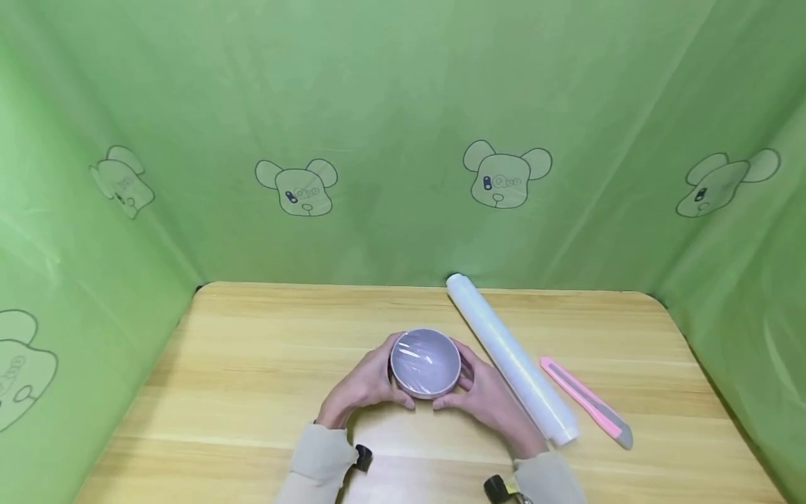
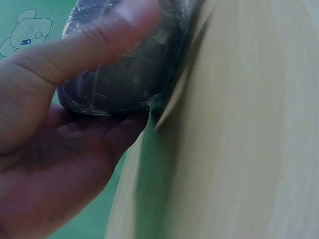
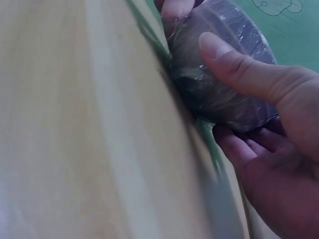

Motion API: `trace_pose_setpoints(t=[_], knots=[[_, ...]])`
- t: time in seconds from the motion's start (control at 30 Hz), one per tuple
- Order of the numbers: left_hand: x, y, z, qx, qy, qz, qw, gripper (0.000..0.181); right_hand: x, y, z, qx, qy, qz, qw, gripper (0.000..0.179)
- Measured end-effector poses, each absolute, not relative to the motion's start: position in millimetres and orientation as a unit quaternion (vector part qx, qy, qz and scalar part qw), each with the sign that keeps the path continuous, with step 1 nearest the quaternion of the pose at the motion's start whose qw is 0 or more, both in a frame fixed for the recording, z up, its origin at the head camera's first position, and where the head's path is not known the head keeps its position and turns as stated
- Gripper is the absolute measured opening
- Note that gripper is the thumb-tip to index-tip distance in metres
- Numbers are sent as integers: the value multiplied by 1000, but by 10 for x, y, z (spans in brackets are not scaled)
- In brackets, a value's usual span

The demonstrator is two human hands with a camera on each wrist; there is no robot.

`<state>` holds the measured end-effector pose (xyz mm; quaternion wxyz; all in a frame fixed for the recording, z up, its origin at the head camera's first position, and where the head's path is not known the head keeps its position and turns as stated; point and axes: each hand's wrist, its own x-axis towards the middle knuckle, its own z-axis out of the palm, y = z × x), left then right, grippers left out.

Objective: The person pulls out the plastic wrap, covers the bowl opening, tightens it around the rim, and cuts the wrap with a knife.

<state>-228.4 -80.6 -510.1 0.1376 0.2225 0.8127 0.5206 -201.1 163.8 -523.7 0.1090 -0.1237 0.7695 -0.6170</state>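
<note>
A small round bowl (image 1: pixel 426 364), its top stretched over with clear cling film that catches the light, sits between both hands near the middle of the table. My left hand (image 1: pixel 371 378) grips its left side, thumb at the front and fingers round the back. From the other side my right hand (image 1: pixel 481 392) holds it the same way. Wrinkled film also wraps the bowl's wall (image 2: pixel 119 82) in the left wrist view. In the right wrist view, the right thumb lies across the film-covered side (image 3: pixel 234 112), with fingers low by the tabletop.
Right of the bowl, a long roll of cling film (image 1: pixel 513 360) lies slantwise, close beside the right forearm. Further right lies a pink and grey utility knife (image 1: pixel 585 400). The wooden table (image 1: pixel 252 350) meets green curtains (image 1: pixel 390 105) behind and at both sides.
</note>
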Motion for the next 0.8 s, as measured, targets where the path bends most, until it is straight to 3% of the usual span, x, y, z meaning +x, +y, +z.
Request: trace_pose_setpoints(t=[0.4, 0.6, 0.7, 0.8], knots=[[-2353, -814, -5138, 215, 826, 507, 120, 114, -2106, 1611, -5245, -118, 780, -604, 112, 116], [-2360, -922, -5245, 199, 760, 588, 192, 129, -2073, 1713, -5278, -131, 784, -588, 150, 134], [-2352, -1087, -5218, 195, 746, 602, 208, 121, -2044, 1806, -5217, -149, 789, -579, 142, 119], [-2365, -1284, -5129, 204, 771, 576, 181, 99, -2035, 1929, -5083, -167, 810, -555, 93, 84]])
